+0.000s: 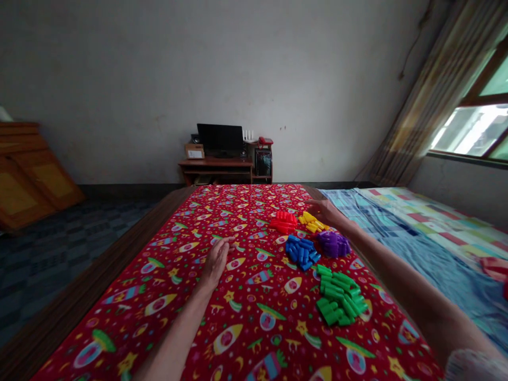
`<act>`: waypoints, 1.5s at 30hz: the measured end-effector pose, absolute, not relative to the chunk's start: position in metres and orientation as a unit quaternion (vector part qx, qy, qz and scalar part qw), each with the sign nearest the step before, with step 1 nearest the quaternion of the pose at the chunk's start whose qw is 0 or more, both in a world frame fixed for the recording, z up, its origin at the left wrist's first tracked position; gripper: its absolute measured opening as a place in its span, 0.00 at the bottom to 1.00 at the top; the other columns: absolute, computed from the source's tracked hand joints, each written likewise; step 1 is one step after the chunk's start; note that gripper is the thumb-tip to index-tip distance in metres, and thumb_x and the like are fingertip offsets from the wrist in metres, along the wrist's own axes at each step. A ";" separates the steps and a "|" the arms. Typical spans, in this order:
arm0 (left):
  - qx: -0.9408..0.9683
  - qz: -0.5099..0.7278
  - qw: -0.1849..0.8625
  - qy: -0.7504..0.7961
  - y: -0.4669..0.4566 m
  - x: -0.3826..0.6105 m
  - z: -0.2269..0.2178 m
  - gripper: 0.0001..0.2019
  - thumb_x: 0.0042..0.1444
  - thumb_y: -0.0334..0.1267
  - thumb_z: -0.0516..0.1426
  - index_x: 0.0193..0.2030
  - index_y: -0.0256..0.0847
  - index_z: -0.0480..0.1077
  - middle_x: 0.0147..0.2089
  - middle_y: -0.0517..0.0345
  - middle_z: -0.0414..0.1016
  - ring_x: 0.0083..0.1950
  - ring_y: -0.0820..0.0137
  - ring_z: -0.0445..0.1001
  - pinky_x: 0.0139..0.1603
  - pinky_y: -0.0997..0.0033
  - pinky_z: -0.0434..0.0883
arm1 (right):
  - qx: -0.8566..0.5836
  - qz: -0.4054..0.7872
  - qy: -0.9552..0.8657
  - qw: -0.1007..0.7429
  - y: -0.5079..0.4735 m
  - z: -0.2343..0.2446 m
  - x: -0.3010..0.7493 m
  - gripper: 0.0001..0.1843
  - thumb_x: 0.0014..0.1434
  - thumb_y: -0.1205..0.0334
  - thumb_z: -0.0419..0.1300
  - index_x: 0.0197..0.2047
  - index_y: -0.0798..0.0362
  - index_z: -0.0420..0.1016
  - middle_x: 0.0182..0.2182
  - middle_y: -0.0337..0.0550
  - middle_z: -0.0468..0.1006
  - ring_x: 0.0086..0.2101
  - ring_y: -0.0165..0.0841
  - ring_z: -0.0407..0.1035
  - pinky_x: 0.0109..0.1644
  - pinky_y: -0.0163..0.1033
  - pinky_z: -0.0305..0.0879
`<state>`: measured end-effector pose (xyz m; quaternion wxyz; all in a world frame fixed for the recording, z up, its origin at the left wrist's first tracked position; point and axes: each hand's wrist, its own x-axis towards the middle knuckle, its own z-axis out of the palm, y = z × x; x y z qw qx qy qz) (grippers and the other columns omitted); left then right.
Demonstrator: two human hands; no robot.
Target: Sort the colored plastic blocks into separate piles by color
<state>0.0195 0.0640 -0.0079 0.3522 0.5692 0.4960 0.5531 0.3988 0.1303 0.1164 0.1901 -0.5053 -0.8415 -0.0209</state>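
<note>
While a wooden cabinet (35,174) stands closed at far left, and a cardboard box (194,152), contents hidden, sits on the desk (216,163) beyond, red cloth (130,317) gives room from its left edge to the left hand (217,261), loosely unfolded, fingers close together. Rightward lie red pieces (284,223), blue pieces (302,252), then yellow pieces (313,224); the blurred right hand (322,209) is just beside these, and whether it grips anything I cannot tell. Purple pieces (334,244) and green pieces (339,296) follow, near the cloth's right edge
</note>
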 end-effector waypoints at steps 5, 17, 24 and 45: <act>0.592 0.536 0.324 0.507 0.062 0.021 -0.005 0.23 0.57 0.53 0.49 0.48 0.38 0.72 0.51 0.47 0.74 0.44 0.60 0.78 0.50 0.56 0.75 | -0.461 0.119 -0.832 0.286 0.047 0.109 0.355 0.16 0.62 0.59 0.54 0.44 0.58 0.79 0.30 0.46 0.81 0.28 0.30 0.72 0.31 0.32 0.63; 0.672 0.463 0.229 0.531 0.031 0.005 0.001 0.15 0.51 0.47 0.51 0.36 0.42 0.73 0.41 0.50 0.76 0.46 0.59 0.75 0.54 0.54 0.71 | -0.327 0.077 -0.891 0.305 -0.029 0.014 0.195 0.07 0.63 0.67 0.53 0.42 0.53 0.70 0.40 0.49 0.73 0.41 0.37 0.66 0.46 0.40 0.63; 0.770 0.398 0.095 0.490 -0.021 -0.023 -0.006 0.13 0.56 0.40 0.48 0.39 0.43 0.74 0.47 0.47 0.73 0.51 0.58 0.73 0.56 0.53 0.71 | -0.338 0.025 -0.898 0.279 -0.022 0.001 0.193 0.08 0.67 0.65 0.50 0.39 0.54 0.69 0.38 0.48 0.70 0.42 0.37 0.62 0.49 0.42 0.62; 0.805 0.353 0.030 0.475 -0.031 -0.018 -0.010 0.15 0.59 0.37 0.47 0.46 0.42 0.73 0.52 0.45 0.71 0.56 0.55 0.71 0.59 0.51 0.71 | -0.325 0.001 -0.907 0.268 -0.025 0.003 0.194 0.10 0.67 0.66 0.48 0.39 0.55 0.69 0.37 0.49 0.70 0.41 0.38 0.62 0.51 0.42 0.62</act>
